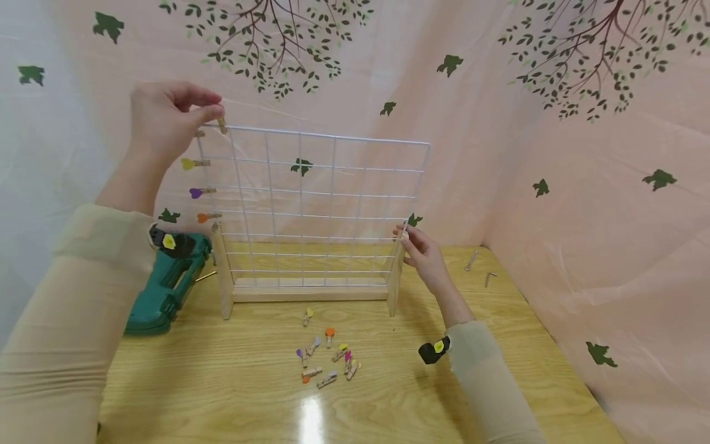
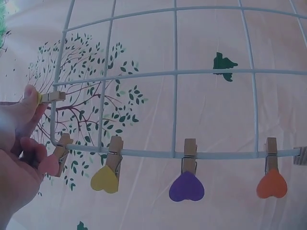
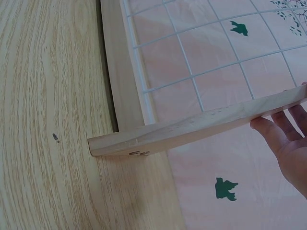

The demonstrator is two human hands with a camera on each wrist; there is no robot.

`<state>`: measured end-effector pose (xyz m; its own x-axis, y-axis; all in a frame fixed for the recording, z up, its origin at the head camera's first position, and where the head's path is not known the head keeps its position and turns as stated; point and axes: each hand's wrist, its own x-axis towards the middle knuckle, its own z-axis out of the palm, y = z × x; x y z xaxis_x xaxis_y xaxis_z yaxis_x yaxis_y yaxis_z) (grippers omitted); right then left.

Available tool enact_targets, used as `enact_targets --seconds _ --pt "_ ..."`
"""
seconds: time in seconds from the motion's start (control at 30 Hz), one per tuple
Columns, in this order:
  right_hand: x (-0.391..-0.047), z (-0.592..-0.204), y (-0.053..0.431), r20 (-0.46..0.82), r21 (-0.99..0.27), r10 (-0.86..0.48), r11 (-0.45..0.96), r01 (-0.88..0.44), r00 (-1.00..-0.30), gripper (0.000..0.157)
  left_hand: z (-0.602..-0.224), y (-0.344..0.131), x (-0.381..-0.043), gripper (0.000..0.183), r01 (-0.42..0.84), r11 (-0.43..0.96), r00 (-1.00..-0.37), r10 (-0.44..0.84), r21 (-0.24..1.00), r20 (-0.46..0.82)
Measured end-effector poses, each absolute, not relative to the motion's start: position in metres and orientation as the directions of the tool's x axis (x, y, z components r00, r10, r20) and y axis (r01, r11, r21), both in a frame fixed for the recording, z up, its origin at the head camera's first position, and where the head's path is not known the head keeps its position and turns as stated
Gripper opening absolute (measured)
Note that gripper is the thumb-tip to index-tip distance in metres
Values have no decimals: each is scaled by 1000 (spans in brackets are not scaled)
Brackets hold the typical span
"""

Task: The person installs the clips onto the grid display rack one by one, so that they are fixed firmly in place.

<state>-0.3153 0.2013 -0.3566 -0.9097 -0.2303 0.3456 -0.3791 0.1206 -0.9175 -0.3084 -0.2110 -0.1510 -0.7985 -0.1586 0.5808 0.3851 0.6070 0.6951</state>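
A white wire grid (image 1: 300, 134) stands upright in a wooden stand (image 1: 310, 293). At its top left corner my left hand (image 1: 161, 120) pinches a small wooden clothespin (image 2: 51, 97) with a yellow tip, its jaws on the top wire. Down the left side wire are clipped clothespins with a pink heart (image 2: 49, 165), a yellow heart (image 2: 105, 179), a purple heart (image 2: 186, 187) and an orange heart (image 2: 272, 184). My right hand (image 1: 424, 256) holds the upper end of the stand's right wooden post (image 3: 206, 118), thumb and fingers against it.
Several loose heart clothespins (image 1: 330, 336) lie on the table (image 1: 249, 382) before the stand. A green tool case (image 1: 161, 302) is at the left. A bolt (image 1: 471, 260) and a hex key (image 1: 490, 277) lie at the right. A patterned curtain (image 1: 471, 154) hangs behind.
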Motion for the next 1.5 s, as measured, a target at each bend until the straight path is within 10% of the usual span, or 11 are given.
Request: enact_targets --seconds 0.47,1.0,1.5 --pt "-318 -358 201 332 -921 -213 136 -365 -919 39 -188 -181 -266 37 582 687 -651 72 436 756" --pt "-317 -358 200 336 -926 -212 106 -363 -918 39 -390 -138 -267 45 521 626 -853 379 580 358" --pt "-318 -357 201 330 -926 -211 120 -359 -920 37 -459 -124 -288 53 624 581 -753 625 523 203"
